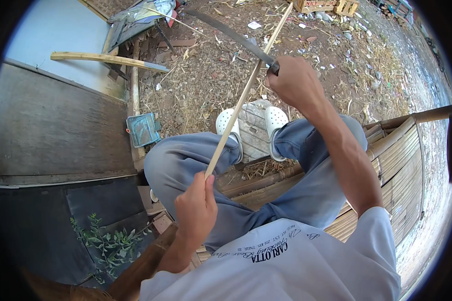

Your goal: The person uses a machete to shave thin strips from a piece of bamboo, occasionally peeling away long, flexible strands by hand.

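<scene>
Left hand (198, 203) is pinched closed on the near end of a pale wooden strip (237, 111) that slants over the left leg (186, 155) toward the far right, with a board wall (60, 120) boxing in the left, bamboo seat (397, 165) edge on the right, and elbow room out front over littered ground (346, 75). Right hand (296, 83) is farther out, fist wrapped round the handle (272, 68) of a long dark blade (231, 33) crossing the strip, can't tell if they touch. Blue basket (143, 129) by the wall, contents unclear, then wooden crates (316, 6) at the far edge.
</scene>
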A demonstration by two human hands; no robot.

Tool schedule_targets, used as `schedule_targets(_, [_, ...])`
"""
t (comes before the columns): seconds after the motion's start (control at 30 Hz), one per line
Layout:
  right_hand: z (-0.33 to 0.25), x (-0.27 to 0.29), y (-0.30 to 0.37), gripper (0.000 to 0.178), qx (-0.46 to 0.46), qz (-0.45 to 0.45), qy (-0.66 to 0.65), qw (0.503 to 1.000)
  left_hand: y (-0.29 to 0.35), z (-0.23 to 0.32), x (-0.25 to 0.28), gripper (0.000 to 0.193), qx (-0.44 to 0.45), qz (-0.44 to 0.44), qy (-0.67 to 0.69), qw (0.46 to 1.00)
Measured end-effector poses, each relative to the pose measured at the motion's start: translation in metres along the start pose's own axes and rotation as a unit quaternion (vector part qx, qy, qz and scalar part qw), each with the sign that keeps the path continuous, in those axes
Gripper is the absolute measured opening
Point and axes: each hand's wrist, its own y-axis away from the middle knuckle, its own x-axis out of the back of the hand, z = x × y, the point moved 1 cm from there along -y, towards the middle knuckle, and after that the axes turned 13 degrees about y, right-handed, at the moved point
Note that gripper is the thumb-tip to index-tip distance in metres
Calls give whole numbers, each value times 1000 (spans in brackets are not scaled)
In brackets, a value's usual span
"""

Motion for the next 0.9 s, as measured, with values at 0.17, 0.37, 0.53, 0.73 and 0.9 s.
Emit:
schedule_targets(0.17, [-32,-34,65,19,232,-30,7,972,9,0,-9,20,58,24,93,994])
schedule_targets(0.37, [35,4,-27,24,-83,36,-13,996,58,7,-13,23,130,-73,263,953])
schedule_targets(0.53, [11,-3,26,27,-6,46,-187,981,34,-3,-8,35,280,-46,516,808])
schedule_targets(0.73, [-32,-22,73,19,231,-41,-78,969,-11,-2,-13,36,238,-30,552,798])
schedule_targets(0.9, [-49,-30,83,20,296,-73,-77,949,-21,6,-4,32,224,-30,550,804])
